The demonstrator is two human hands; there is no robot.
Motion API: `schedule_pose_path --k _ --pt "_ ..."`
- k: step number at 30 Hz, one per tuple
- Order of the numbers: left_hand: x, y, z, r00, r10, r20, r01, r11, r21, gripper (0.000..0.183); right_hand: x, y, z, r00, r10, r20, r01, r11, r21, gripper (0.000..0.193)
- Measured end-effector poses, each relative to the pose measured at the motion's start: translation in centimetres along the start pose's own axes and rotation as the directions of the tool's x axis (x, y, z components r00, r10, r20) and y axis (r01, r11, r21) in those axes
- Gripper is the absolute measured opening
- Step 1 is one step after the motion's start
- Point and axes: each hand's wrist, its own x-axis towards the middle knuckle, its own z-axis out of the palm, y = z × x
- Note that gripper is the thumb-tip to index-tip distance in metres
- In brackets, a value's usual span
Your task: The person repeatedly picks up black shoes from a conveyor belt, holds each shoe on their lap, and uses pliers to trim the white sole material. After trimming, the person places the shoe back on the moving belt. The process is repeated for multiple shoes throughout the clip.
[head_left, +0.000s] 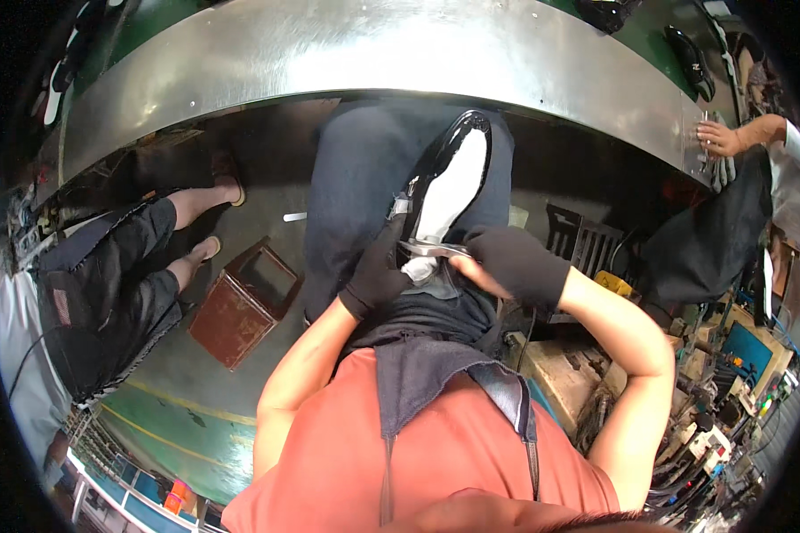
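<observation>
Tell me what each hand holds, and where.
The right hand holds a metal tool by its right-hand end. The left hand is at the heel end of the shoe; whether it grips cannot be told.

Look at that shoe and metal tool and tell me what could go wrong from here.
Pinched fingers: the metal tool in the right hand crosses the heel end, close to the left hand, so a slip might catch it.

Scuffing: the shoe has a glossy black upper, which the tool could scratch if it skids off the white underside.

Shifting: the shoe seems to lie on the lap, a soft base, and might twist under force.
</observation>
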Motion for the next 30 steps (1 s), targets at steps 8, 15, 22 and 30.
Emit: schedule_pose_path --k 8,15,22,30 --pt "2.4 -4.4 2.8 0.943 -0.235 -0.236 0.005 0.719 -0.695 0.065 3.9 5.7 1.0 0.855 -0.499 -0.138 0.331 0.732 -0.596 0.044" --pt "4.1 -4.3 2.5 0.884 0.275 -0.377 -0.114 0.911 0.397 0.064 3.4 3.3 -4.5 0.959 -0.066 0.274 0.123 0.973 -0.194 0.036" --pt "3.4 -6.9 1.3 0.963 -0.148 -0.224 0.041 0.907 -0.42 0.066 -1.5 -7.4 -0.2 0.899 -0.436 0.036 0.415 0.824 -0.385 0.025" --pt "4.3 2.9 -1.9 0.909 -0.301 -0.288 0.379 0.885 0.27 0.064 -5.0 -0.7 2.6 0.955 -0.222 -0.199 0.245 0.964 0.1 0.035"
